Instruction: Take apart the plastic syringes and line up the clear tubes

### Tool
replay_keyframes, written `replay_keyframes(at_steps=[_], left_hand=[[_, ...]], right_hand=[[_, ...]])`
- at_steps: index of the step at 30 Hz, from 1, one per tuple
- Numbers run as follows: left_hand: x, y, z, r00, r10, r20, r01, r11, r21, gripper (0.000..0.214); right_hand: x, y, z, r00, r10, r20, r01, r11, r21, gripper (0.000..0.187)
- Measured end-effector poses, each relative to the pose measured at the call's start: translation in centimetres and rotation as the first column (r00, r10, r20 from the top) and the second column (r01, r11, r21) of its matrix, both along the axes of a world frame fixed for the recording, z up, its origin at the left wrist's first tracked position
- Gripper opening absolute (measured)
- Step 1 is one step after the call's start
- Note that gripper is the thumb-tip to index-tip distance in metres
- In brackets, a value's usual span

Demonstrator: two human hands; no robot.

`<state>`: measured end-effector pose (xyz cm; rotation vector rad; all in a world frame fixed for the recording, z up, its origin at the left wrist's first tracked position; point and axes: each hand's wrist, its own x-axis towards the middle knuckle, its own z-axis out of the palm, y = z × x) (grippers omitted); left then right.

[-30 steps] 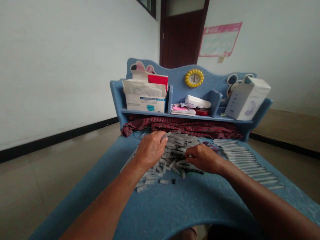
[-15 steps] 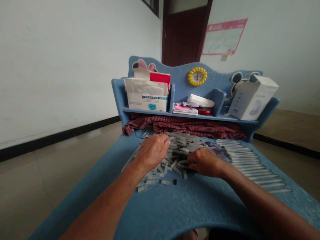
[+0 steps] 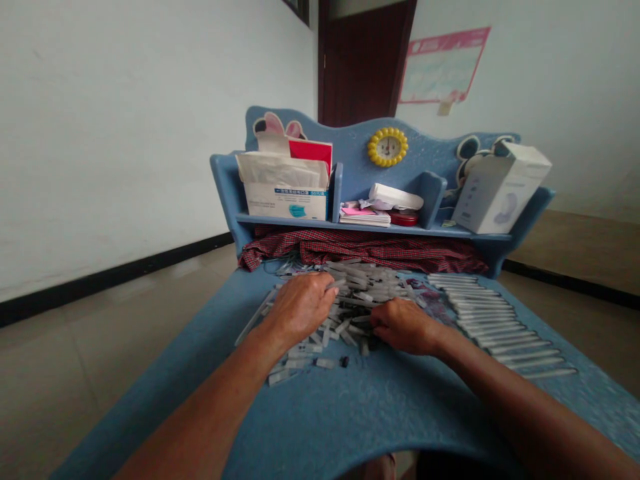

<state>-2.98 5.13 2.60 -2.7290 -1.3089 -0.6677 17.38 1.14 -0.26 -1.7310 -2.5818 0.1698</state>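
A heap of small translucent plastic pieces like pen caps (image 3: 360, 275), some with dark parts, lies on the blue desk (image 3: 320, 413). Over the heap's left side, my left hand (image 3: 305, 303) is closed, and a pale cap shows between its thumb and forefinger. My right hand (image 3: 404, 325) rests low at the heap's right edge with curled fingers; what they pinch is hidden. To the right lies a slanting row of long, clear, pen-like tubes (image 3: 493, 320) with dark ends. A few loose caps (image 3: 325, 363) and a small black piece (image 3: 344, 361) lie at the near edge.
Behind the heap, a red checked cloth (image 3: 365, 247) lies under the blue shelf (image 3: 310, 222). The shelf holds a face-mask box (image 3: 287, 200), papers (image 3: 365, 217), a red round tin (image 3: 404, 219) and a white box (image 3: 500, 193). A yellow clock (image 3: 388, 147) is on the backboard.
The whole view has shifted slightly, so the desk and shelf sit a little further left and higher. Both hands stay at the heap with nearly the same finger positions.
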Motion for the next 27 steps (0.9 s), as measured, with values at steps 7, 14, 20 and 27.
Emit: replay_keyframes(at_steps=[7,14,20,27], left_hand=[[0.1,0.0,0.2,0.999,-0.026,0.040,0.028,0.998,-0.065,0.023],[0.4,-0.1,0.5,0.982,-0.098,0.161,0.138,0.956,-0.258,0.027],[0.1,0.0,0.9,0.975,-0.071,0.209,0.132,0.948,-0.291,0.028],[-0.3,0.1,1.2,0.973,-0.037,0.228,0.105,0.950,-0.295,0.028]], right_hand=[[1.3,0.5,0.5,0.964,-0.005,-0.264,-0.024,0.994,-0.108,0.015],[3.1,1.3,0.0,0.741,-0.198,-0.642,-0.123,0.899,-0.420,0.013],[4.0,1.6,0.3,0.565,-0.302,-0.768,-0.188,0.859,-0.476,0.016],[4.4,1.6,0.5,0.516,-0.296,-0.804,-0.211,0.866,-0.454,0.017]])
